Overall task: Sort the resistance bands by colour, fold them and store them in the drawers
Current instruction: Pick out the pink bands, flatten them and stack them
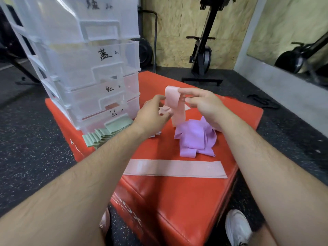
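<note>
Right hand point(204, 103) raised over the red padded box point(177, 192), grip pinched on the top fold of a pink band point(174, 103) that hangs straight down, lower end near the purple pile point(193, 139). Left hand point(152, 114) just beside the hanging strip, fingers curled and narrow, seemingly touching its left edge or a second bit of pink behind; cannot tell whether truly gripping. Another pink band point(175, 168) lying flat and full length across the near part of the box, apart from the purple heap. Green bands point(106, 134) stacked flat at the left, against the foot of the clear drawer tower point(85, 68), which stands on the far left corner with handwritten labels on each front. Judged from the drape: thin, light, limp stretch material, no stiffness to hold a fold, likely a little tacky rather than slippery, not fragile. Best taken at the two ends or along the edges with fingertips, pulled taut, then doubled over and pressed flat on the box so the fold stays. Risk of springing open or twisting if let go early. Sorting appears partly done; purple still jumbled.
</note>
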Tool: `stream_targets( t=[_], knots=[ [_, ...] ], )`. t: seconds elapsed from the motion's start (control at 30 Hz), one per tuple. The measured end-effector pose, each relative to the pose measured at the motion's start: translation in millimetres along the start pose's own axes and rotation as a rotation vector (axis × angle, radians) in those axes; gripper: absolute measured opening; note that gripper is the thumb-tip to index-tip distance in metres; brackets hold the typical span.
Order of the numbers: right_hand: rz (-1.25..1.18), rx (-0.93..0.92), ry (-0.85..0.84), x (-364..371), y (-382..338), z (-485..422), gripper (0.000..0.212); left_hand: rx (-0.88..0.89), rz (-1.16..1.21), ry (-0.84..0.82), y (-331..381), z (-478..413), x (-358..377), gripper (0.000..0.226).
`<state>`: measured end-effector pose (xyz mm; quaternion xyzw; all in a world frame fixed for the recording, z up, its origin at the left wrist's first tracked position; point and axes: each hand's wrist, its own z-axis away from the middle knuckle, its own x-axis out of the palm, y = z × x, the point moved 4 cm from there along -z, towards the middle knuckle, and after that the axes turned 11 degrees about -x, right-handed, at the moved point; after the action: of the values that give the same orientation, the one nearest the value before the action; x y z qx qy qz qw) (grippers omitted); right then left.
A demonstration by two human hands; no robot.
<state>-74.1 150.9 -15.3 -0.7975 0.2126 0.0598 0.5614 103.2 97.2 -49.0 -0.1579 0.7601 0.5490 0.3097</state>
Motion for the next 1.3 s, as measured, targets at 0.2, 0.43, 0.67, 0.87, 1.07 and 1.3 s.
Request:
stream_targets(
  t=[0.2, 0.43, 0.67, 0.87, 1.07, 1.3],
  knots=[
    [-0.168, -0.055, -0.061, -18.3, -40.9, 38.0, 0.042, -0.039, 0.266, 0.016, 27.4, 31.6, -6.7, 0.094],
    [-0.017, -0.115, -0.032, -28.6, -53.1, 66.6, 0.059, 0.108, 0.218, -0.114, 45.2, 65.8, -14.6, 0.097],
    [0.155, -0.174, -0.017, -19.4, -55.9, 74.9, 0.02, 0.131, 0.21, -0.002, 46.2, 78.9, -22.0, 0.021],
    [0.234, -0.081, -0.138, -10.7, -49.4, 71.0, 0.012, 0.037, 0.26, 0.055, 50.3, 77.8, -34.7, 0.036],
    [0.132, 0.029, -0.207, -0.6, -45.6, 69.3, 0.025, -0.089, 0.447, -0.095, 44.4, 75.2, -35.1, 0.005],
    [0.088, 0.024, -0.274, 7.7, -40.6, 75.8, 0.018, -0.119, 0.446, -0.157, 41.2, 76.4, -34.1, 0.007]
  ],
)
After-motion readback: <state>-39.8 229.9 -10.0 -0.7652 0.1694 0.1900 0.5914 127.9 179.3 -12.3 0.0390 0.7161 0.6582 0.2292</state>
